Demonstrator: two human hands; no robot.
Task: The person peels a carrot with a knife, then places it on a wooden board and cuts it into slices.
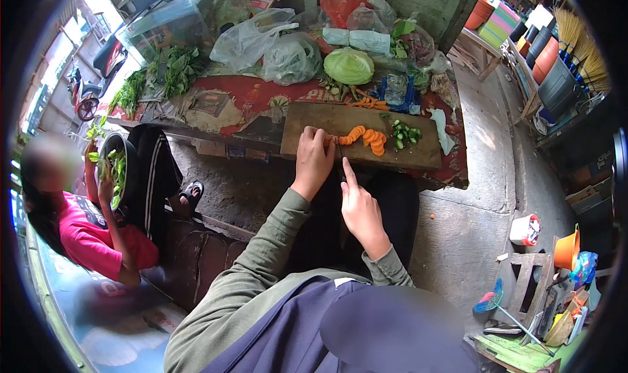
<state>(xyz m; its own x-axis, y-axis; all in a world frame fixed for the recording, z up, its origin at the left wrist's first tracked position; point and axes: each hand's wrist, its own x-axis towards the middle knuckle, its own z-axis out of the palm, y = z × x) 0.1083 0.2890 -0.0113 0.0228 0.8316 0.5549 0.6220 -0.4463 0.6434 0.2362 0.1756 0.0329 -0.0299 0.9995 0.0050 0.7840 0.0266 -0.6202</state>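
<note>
My left hand (pixel 314 162) pinches the end of a carrot (pixel 331 139) at the near left side of a wooden cutting board (pixel 418 156). Beside it, my right hand (pixel 361 215) is closed around a knife (pixel 341 152), index finger stretched along its back; the handle is mostly hidden by the hand. Round carrot slices (pixel 374 140) lie in a curved row to the right of the blade. Farther right on the board is a small heap of chopped green vegetable pieces (pixel 406 135). Orange carrot strips (pixel 368 102) lie by the board's far edge.
A cabbage (pixel 348 67), plastic bags (pixel 291 58) and leafy greens (pixel 180 71) crowd the red-covered table (pixel 229 88) beyond the board. At left, another person in a pink shirt (pixel 91 226) holds a bowl of greens (pixel 118 170). An orange bucket (pixel 566 249) stands at right.
</note>
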